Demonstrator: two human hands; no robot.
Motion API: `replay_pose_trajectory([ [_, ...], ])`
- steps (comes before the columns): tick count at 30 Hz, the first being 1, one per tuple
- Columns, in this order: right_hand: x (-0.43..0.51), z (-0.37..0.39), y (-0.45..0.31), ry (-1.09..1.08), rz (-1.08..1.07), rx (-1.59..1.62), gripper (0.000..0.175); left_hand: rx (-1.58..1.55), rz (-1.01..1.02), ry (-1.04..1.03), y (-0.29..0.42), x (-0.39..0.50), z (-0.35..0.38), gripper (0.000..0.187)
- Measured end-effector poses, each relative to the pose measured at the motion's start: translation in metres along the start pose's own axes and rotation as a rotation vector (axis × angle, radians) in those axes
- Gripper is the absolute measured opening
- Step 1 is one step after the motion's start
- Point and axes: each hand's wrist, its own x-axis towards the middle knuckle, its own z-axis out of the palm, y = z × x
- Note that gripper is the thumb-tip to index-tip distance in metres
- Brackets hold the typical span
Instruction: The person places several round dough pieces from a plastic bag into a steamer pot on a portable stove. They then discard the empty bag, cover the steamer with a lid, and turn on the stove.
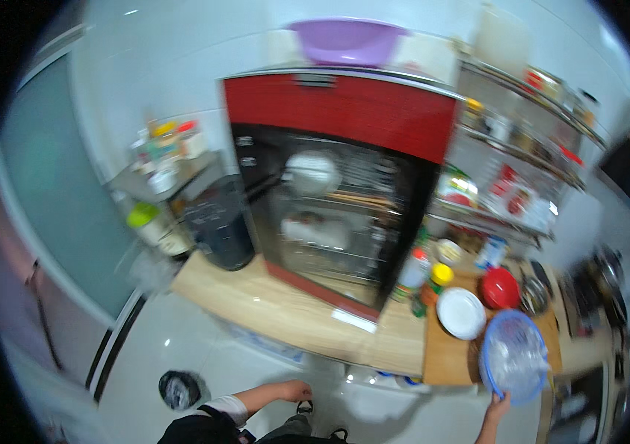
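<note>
At the lower right, my right hand (498, 405) grips the near rim of a blue plastic basket (487, 366), which is tilted beside the wooden board and has clear plastic in it. My left hand (296, 390) hangs at the bottom middle over the floor, fingers curled, away from the counter; whether anything is in it cannot be made out. Close to the basket, a white plate (461, 313), a red bowl (500, 288) and a metal bowl (535, 295) stand on the orange-brown board (448, 361).
A red and black dish cabinet (343, 111) stands on the wood-look counter (304, 311), with a dark bin (218, 227) to its left. Bottles (412, 275) and a wall rack (504, 213) are to its right. A lined waste bin (180, 390) sits on the floor.
</note>
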Motion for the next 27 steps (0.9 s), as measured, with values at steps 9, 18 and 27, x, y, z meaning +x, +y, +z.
replay_pose_trajectory([
  [9, -0.015, -0.009, -0.065, -0.205, 0.213, -0.08, 0.054, -0.349, -0.156, 0.13, -0.061, -0.071, 0.048, 0.028],
  [18, -0.095, 0.042, -0.178, -0.408, -0.134, -0.161, 0.044, -0.522, -0.171, 0.075, -0.178, -0.136, 0.063, 0.04],
  [27, -0.233, 0.191, -0.431, -1.005, -0.196, 0.406, 0.028, -0.754, -0.276, 0.34, -0.295, -0.304, 0.048, 0.043],
])
